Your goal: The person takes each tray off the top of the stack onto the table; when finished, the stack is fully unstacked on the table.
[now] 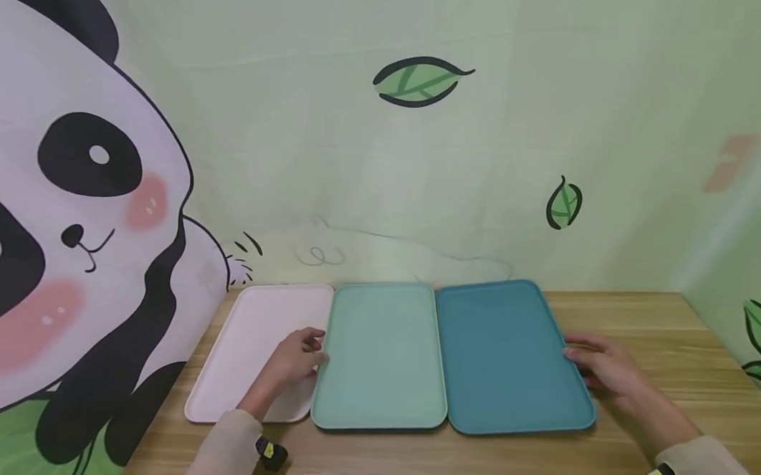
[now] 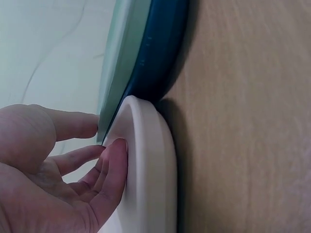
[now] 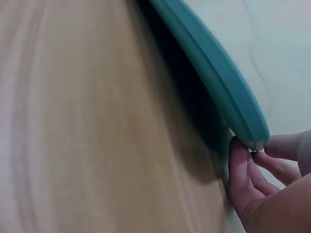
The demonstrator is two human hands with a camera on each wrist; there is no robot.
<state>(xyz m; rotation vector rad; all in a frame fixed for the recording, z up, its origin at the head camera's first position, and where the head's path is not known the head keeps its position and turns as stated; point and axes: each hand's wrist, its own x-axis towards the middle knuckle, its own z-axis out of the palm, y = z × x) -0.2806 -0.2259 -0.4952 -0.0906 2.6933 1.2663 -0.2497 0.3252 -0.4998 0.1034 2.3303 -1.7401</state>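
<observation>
Three rectangular trays lie side by side in the head view: a pale pink tray (image 1: 239, 352), a light green tray (image 1: 381, 352) and a blue tray (image 1: 510, 359). Beneath the green one, a dark blue tray (image 2: 160, 43) shows in the left wrist view. My left hand (image 1: 296, 359) has its thumb and index finger at the green tray's left rim, while its other fingers bend down onto the pink tray's inner side. On the far right, my right hand (image 1: 606, 364) grips the blue tray's right edge, thumb above and fingers below, with that edge raised off the wooden table.
The wooden table (image 1: 647, 323) reaches back to a light green wall cloth (image 1: 296, 118) printed with leaves. A large printed panda (image 1: 83, 250) borders the left side. A black wrist camera (image 1: 271, 453) is strapped at each sleeve.
</observation>
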